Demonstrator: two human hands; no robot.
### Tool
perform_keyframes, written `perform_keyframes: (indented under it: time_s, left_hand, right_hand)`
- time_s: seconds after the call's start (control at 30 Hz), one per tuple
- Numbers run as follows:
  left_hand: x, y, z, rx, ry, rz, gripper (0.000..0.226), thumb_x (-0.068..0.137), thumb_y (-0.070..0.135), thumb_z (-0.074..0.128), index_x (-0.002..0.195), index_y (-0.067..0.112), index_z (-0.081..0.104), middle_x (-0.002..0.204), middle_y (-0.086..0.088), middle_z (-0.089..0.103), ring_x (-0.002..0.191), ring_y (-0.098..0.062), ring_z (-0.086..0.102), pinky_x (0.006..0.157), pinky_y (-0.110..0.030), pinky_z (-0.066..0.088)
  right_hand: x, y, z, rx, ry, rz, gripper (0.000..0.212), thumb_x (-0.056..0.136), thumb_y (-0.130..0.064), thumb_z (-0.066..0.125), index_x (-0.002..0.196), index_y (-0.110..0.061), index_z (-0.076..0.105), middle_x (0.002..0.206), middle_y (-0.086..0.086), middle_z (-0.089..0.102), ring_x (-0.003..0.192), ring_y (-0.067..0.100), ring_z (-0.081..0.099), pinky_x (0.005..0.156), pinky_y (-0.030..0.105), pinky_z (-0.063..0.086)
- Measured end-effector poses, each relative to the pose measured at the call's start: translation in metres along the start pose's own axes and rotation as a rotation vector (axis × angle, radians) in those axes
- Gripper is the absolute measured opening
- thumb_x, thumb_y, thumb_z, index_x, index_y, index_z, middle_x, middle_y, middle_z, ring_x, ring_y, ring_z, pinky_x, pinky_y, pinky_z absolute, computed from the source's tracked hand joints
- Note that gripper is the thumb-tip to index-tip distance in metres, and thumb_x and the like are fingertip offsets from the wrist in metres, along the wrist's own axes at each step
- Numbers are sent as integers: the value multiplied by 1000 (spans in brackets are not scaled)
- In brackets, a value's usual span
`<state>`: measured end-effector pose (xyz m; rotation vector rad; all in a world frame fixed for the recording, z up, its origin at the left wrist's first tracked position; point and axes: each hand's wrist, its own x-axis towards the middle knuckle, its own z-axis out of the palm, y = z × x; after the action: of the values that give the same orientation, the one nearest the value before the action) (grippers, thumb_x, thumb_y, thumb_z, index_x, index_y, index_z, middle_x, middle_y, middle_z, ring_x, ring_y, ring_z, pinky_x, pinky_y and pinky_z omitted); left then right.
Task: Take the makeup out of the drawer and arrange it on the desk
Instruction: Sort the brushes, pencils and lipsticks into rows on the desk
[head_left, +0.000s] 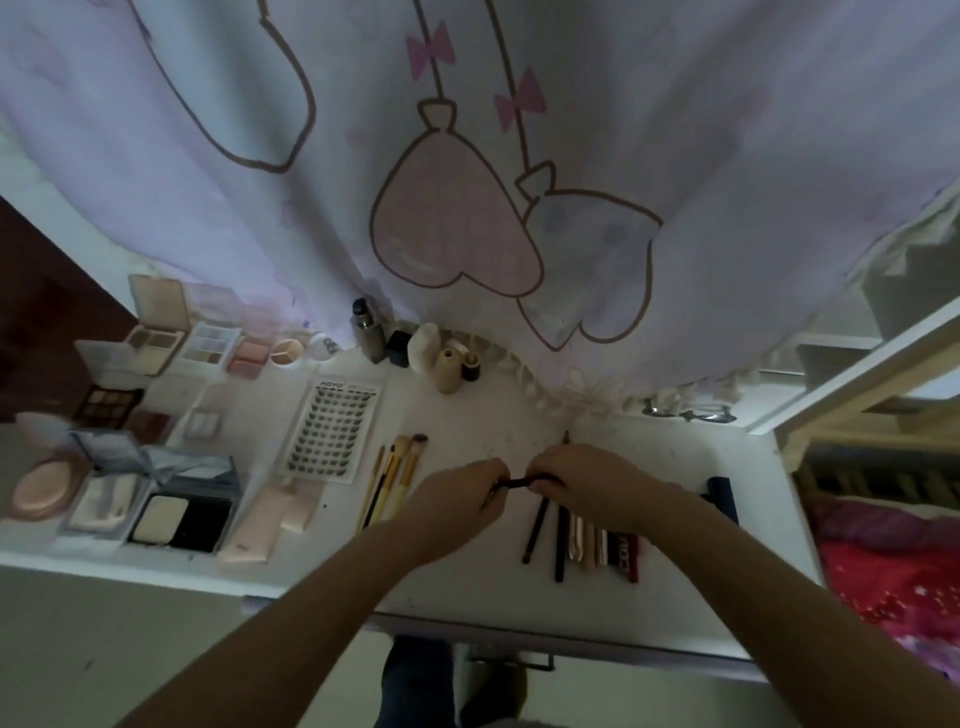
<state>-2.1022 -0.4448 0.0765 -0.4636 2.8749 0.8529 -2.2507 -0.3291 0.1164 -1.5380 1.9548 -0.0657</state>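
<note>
Both the left hand (457, 491) and right hand (582, 478) pinch a thin black pencil (517, 483) over the cluttered white desk (519, 415); a pale lilac cartoon-print curtain (467, 156) hangs at twelve o'clock.

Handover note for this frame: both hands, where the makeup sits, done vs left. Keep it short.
Left hand and right hand each have a grip on one end of a thin dark pencil above the desk.
Done: open palettes and compacts at left, lash card and brushes mid-desk, bottles at the back, a row of pens and tubes under the right hand.
Left: set the pencil down. The drawer's inside is not visible.
</note>
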Motion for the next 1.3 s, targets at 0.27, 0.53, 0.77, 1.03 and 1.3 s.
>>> perform_keyframes:
  time_s: [0.27, 0.53, 0.77, 1.03, 1.3]
  left_hand:
    - [-17, -22, -53, 354, 38, 313, 25, 101, 34, 32, 102, 17, 50, 83, -3, 58, 59, -16, 43, 50, -30, 24]
    - [-68, -85, -69, 394, 36, 45, 30, 100, 36, 32, 109, 18, 54, 90, -4, 67, 71, -21, 65, 56, -31, 48]
    - [-49, -72, -32, -294, 145, -277, 21, 99, 20, 41, 103, 13, 60, 85, 4, 56, 74, -12, 52, 64, -23, 34]
    - [-14, -62, 17, -272, 126, -553, 35, 98, 25, 44, 130, 14, 43, 106, -6, 65, 90, -19, 62, 75, -27, 50]
    - [7, -83, 20, 320, 118, -391, 46, 96, 42, 39, 130, 12, 49, 133, -5, 46, 112, -24, 47, 86, -32, 40]
  right_hand:
    - [-11, -33, -21, -25, 81, -142, 25, 101, -32, 34, 98, -20, 56, 69, -10, 46, 61, 8, 42, 59, 25, 31]
    - [-21, -19, -13, 75, 31, -10, 25, 101, -32, 34, 81, -30, 49, 73, -3, 53, 63, 9, 47, 59, 20, 36]
    - [27, -35, 15, 771, 43, 110, 16, 102, -24, 31, 98, -22, 47, 76, -7, 72, 66, 5, 64, 53, 17, 45]
    - [83, -29, 66, 544, 139, 485, 21, 97, -29, 43, 80, -17, 42, 74, -5, 49, 62, 5, 42, 53, 20, 30]
    - [111, -54, 77, 420, 144, 480, 40, 99, -30, 40, 62, -19, 31, 64, -2, 39, 69, 19, 45, 65, 27, 34]
